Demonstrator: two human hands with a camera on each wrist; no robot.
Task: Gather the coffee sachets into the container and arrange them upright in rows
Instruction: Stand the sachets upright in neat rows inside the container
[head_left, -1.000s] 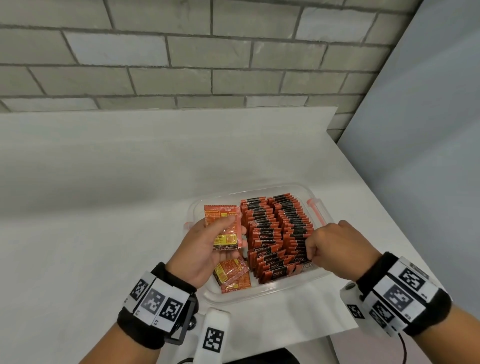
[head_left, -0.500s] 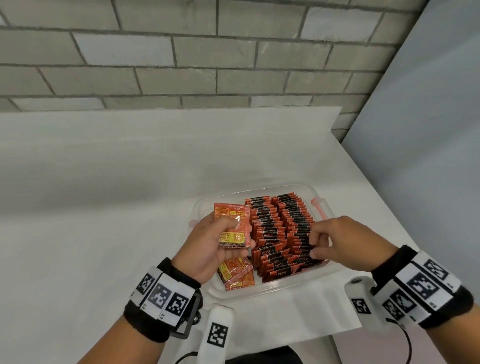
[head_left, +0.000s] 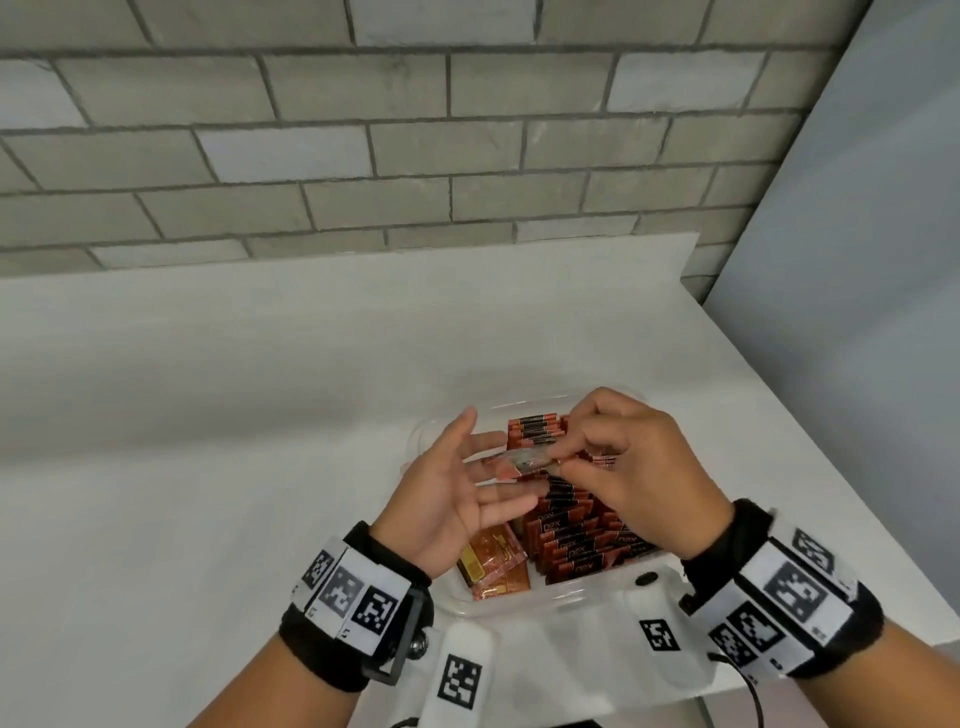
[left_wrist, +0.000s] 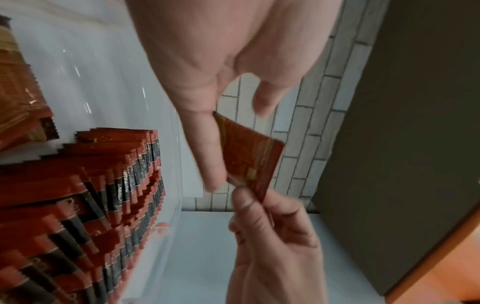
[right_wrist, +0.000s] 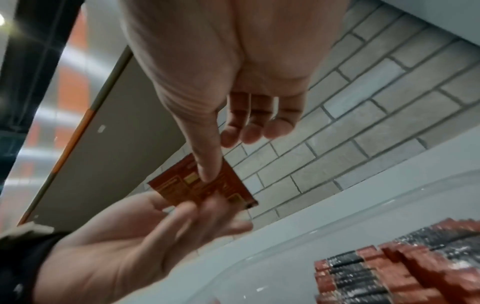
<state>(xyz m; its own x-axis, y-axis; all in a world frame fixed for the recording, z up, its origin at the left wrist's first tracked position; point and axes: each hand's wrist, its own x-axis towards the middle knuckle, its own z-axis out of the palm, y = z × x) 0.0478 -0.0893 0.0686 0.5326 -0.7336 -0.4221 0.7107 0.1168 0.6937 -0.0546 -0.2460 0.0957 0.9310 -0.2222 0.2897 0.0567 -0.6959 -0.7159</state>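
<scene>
Left hand (head_left: 447, 499) sits above the left part of the container (head_left: 519, 605), palm turned inward, fingers straight and spread. Fingertips touch the left end of one red-orange sachet (head_left: 522, 462); no curl around it, so relaxed, just supporting. Left wrist view shows the same: sachet lying along an extended finger (left_wrist: 205, 148), not wrapped.

Below that hand, a few loose sachets (head_left: 493, 566) lie flat in the near-left corner of the container, overlapping each other.

The held sachet is in the air over the container, roughly level, between both hands and apart from the packed ones.

Packed rows (head_left: 571, 535) of red-and-black sachets stand on edge, filling the middle and right of the container, leaning slightly. Two rows visible side by side in the head view; how far the right one runs is hidden by the hand.

Right hand (head_left: 639, 467) is over the right rows, thumb and forefinger pinching the right end of the held sachet, other fingers curled. Right wrist view confirms: thumb (right_wrist: 207, 158) pressing on the printed face of the sachet (right_wrist: 202, 185), left hand's fingers under it.

Container is clear plastic, on the white worktop (head_left: 208, 467), near its front edge. Grey brick wall (head_left: 415, 130) behind the worktop.
</scene>
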